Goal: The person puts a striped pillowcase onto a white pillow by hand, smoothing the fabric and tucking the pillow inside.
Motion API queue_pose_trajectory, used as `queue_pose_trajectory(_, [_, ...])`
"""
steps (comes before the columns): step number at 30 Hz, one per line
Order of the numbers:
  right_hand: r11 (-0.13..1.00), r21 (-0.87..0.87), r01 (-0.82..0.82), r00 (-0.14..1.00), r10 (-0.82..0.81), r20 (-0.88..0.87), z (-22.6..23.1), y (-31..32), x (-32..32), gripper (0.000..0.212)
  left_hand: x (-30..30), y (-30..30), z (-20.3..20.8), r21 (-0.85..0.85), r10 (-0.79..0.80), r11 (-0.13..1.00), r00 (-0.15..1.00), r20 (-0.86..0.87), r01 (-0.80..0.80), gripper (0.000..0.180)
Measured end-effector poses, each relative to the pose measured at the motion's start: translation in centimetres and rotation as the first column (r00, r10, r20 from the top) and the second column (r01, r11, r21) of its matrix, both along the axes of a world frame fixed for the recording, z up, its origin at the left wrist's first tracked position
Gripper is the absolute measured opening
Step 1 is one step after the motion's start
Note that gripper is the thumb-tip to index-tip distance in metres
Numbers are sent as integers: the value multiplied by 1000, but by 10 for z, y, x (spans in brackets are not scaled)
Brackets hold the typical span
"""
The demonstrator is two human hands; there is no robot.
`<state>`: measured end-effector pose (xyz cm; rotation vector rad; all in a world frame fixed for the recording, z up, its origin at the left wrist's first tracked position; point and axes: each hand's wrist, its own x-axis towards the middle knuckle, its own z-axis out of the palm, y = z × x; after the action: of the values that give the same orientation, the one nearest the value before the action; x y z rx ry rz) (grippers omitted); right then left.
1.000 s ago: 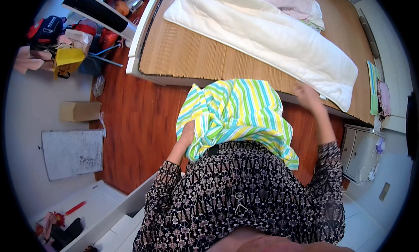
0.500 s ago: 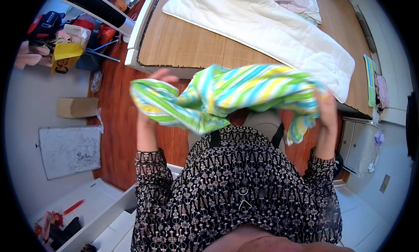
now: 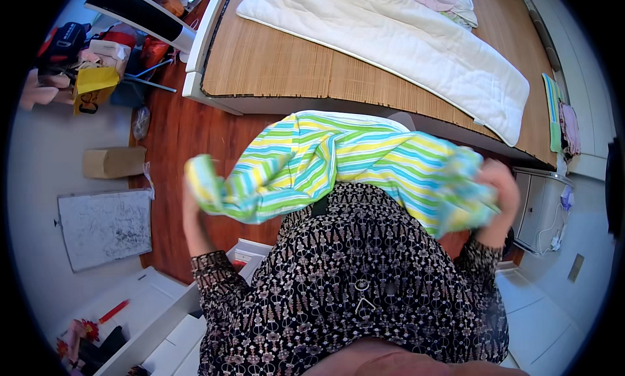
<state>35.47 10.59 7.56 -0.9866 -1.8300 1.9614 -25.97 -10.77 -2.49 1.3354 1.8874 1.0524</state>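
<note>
A green, yellow, blue and white striped cloth [image 3: 364, 154], which looks like a garment, is stretched in loose folds across the front of my body. At its left end, my left hand [image 3: 193, 197] is mostly covered by the fabric. The cloth is held up there, though the fingers themselves are hidden. My right hand [image 3: 501, 184] is closed on the bunched right end, smeared by motion. Along the top of the cloth a white edge shows, close to the near side of the bed.
Ahead stands a bed with a woven mat [image 3: 312, 63], a white quilt [image 3: 403, 44] lying across it. An open white drawer [image 3: 250, 251] is by my left arm. A grey cabinet [image 3: 534, 207] is on the right. Bags [image 3: 97, 83], a cardboard box [image 3: 114, 162] and a whiteboard [image 3: 104, 229] line the left wall.
The striped cloth has spread out wider and flatter. My left hand has moved left and down, its fingers now covered by fabric. My right hand has moved right and lower.
</note>
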Motion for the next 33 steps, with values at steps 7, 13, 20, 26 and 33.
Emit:
queue_pose_trajectory(7, [699, 609, -374, 559, -354, 750, -150, 37, -114, 88, 104, 39, -83, -740, -399, 654, 904, -156, 160, 65])
queue_pose_trajectory(13, [935, 325, -138, 694, -143, 706, -190, 5, -53, 80, 87, -6, -105, -674, -257, 684, 957, 135, 279, 41])
queue_pose_trajectory(20, [929, 361, 78, 854, -249, 456, -130, 28, -27, 28, 20, 122, 41, -291, -254, 946, 888, -385, 144, 21])
queue_pose_trajectory(26, [623, 712, 324, 846, -528, 77, 32, 67, -28, 32, -22, 246, 183, 295, -9, 938, 863, -504, 182, 22])
queue_pose_trajectory(33, [138, 986, 97, 716, -698, 28, -11, 137, -73, 18, -117, 327, 133, 558, 511, 761, 836, -199, -332, 28])
